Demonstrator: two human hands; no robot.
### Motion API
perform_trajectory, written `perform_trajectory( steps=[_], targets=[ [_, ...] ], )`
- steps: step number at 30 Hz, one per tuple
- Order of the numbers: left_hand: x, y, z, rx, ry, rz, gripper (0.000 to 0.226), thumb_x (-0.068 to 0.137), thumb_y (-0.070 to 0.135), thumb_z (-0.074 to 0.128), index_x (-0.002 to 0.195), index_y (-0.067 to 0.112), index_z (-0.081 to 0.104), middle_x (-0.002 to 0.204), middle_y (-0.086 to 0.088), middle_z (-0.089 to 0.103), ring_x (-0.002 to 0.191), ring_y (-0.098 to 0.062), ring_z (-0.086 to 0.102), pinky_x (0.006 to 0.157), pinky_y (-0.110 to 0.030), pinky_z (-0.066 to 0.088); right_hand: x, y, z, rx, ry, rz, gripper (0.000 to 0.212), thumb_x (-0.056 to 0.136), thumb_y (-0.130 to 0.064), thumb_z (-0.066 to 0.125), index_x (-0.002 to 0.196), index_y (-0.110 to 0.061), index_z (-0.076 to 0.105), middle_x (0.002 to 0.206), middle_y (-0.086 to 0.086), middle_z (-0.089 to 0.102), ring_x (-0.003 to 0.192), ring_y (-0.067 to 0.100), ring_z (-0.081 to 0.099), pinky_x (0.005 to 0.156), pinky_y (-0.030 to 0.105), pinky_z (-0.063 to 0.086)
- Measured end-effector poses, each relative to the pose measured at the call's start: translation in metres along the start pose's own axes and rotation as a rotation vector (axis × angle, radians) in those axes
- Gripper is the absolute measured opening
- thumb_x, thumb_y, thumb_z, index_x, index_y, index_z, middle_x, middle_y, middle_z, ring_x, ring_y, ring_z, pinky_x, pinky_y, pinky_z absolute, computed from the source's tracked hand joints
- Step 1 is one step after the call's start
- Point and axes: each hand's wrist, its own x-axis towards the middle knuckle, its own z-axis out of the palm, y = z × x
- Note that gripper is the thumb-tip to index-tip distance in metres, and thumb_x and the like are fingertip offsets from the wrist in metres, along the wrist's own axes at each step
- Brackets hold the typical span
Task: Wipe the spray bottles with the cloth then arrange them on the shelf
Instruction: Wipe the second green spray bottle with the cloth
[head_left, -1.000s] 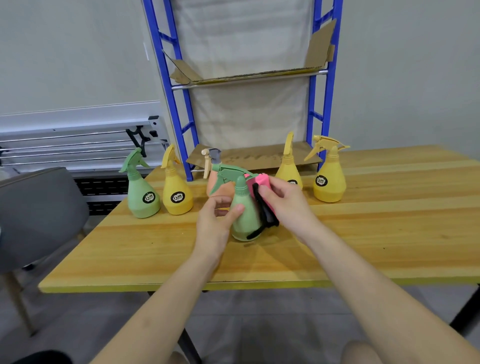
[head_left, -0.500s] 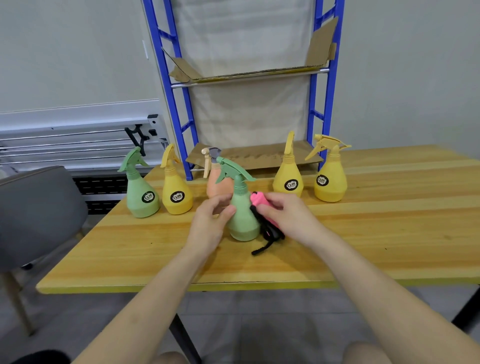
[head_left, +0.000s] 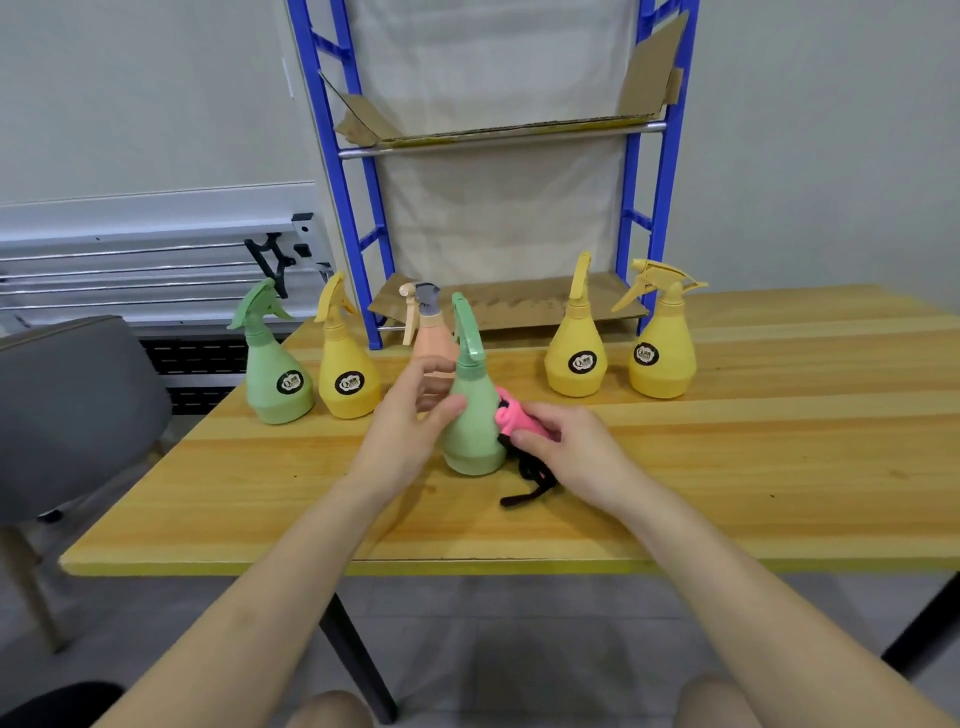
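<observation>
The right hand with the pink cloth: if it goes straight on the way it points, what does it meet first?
The right hand points left, pressing the pink cloth against the green spray bottle held by the left hand; that bottle comes first.

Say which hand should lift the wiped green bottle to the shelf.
Left, probably. The left hand already wraps the green bottle, thumb on its front, while the right hand is occupied pinching the cloth against the bottle's side.
</observation>
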Motion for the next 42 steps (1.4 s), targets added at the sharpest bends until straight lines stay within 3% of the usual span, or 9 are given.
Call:
perform_trajectory(
  steps=[4, 8, 11, 15, 23, 28, 31, 33, 42],
  targets=[
    [0.001, -0.001, -0.010, 0.013, -0.058, -0.015, 0.023, 0.099, 0.017, 0.066, 0.118, 0.027, 0.059, 0.121, 0.010, 0.069, 0.113, -0.002, 0.064, 0.104, -0.032, 0.052, 0.015, -0.013, -0.012, -0.028, 0.006, -0.060, 0.019, 0.102, -0.030, 0.069, 0.117, -0.023, 0.078, 0.103, 0.001, 0.080, 0.102, 0.029, 0.073, 0.093, 0.047, 0.058],
    [0.000, -0.002, -0.007, 0.060, 0.093, 0.002, 0.018, 0.098, 0.026, 0.068, 0.116, 0.025, 0.067, 0.112, 0.005, 0.068, 0.104, -0.008, 0.063, 0.096, -0.032, 0.054, 0.025, -0.034, -0.019, 0.219, 0.086, -0.148, 0.029, 0.107, -0.019, 0.062, 0.132, -0.026, 0.074, 0.114, -0.014, 0.079, 0.106, 0.005, 0.072, 0.090, 0.024, 0.055],
    [0.002, 0.000, -0.002, 0.024, 0.081, -0.004, 0.023, 0.092, 0.026, 0.076, 0.113, 0.022, 0.068, 0.104, 0.003, 0.071, 0.093, -0.011, 0.065, 0.088, -0.035, 0.056, 0.029, -0.036, -0.007, 0.205, 0.056, -0.169, 0.027, 0.105, -0.021, 0.064, 0.130, -0.025, 0.075, 0.118, -0.012, 0.079, 0.113, 0.007, 0.071, 0.102, 0.034, 0.056],
    [0.004, 0.001, -0.002, 0.100, 0.052, 0.003, 0.024, 0.093, 0.028, 0.075, 0.116, 0.025, 0.068, 0.105, 0.010, 0.070, 0.080, 0.000, 0.062, 0.085, -0.035, 0.057, 0.020, -0.018, 0.008, 0.143, 0.090, -0.133, 0.020, 0.102, -0.026, 0.066, 0.119, -0.030, 0.076, 0.106, -0.010, 0.079, 0.102, 0.016, 0.072, 0.093, 0.041, 0.057],
    [0.002, 0.007, -0.010, 0.108, -0.018, -0.018, 0.029, 0.098, 0.023, 0.068, 0.125, 0.031, 0.061, 0.116, 0.012, 0.069, 0.106, -0.004, 0.066, 0.096, -0.034, 0.056, 0.009, -0.008, -0.009, -0.113, -0.047, -0.009, 0.017, 0.101, -0.030, 0.069, 0.086, -0.022, 0.071, 0.077, -0.002, 0.068, 0.071, 0.017, 0.054, 0.070, 0.037, 0.044],
    [0.002, 0.007, -0.007, 0.072, 0.083, 0.002, 0.026, 0.094, 0.027, 0.073, 0.119, 0.025, 0.065, 0.109, 0.010, 0.072, 0.102, -0.006, 0.066, 0.093, -0.034, 0.056, 0.023, -0.036, -0.016, 0.136, 0.103, -0.107, 0.024, 0.105, -0.024, 0.063, 0.122, -0.031, 0.078, 0.106, -0.013, 0.080, 0.099, 0.005, 0.072, 0.086, 0.025, 0.055],
    [0.007, 0.014, 0.001, 0.059, 0.169, 0.004, 0.020, 0.092, 0.032, 0.075, 0.110, 0.024, 0.067, 0.097, 0.008, 0.070, 0.085, -0.010, 0.064, 0.080, -0.031, 0.056, 0.028, -0.044, -0.009, 0.157, 0.090, -0.161, 0.025, 0.106, -0.024, 0.062, 0.120, -0.036, 0.078, 0.103, -0.024, 0.078, 0.097, -0.005, 0.069, 0.083, 0.019, 0.052],
    [0.009, 0.014, 0.005, 0.105, 0.194, 0.008, 0.017, 0.092, 0.033, 0.075, 0.105, 0.024, 0.067, 0.091, 0.011, 0.069, 0.076, -0.008, 0.061, 0.074, -0.031, 0.053, 0.027, -0.039, 0.000, 0.125, 0.079, -0.153, 0.023, 0.106, -0.025, 0.062, 0.101, -0.045, 0.074, 0.083, -0.031, 0.071, 0.080, -0.007, 0.063, 0.072, 0.019, 0.046],
    [0.007, 0.014, 0.000, 0.218, 0.165, 0.000, 0.026, 0.098, 0.035, 0.066, 0.124, 0.032, 0.064, 0.102, 0.023, 0.066, 0.086, 0.004, 0.061, 0.076, -0.027, 0.050, 0.002, -0.005, 0.001, -0.053, -0.013, -0.012, 0.021, 0.103, -0.023, 0.067, 0.083, -0.020, 0.069, 0.071, -0.001, 0.061, 0.068, 0.012, 0.046, 0.066, 0.034, 0.037]
  ],
)
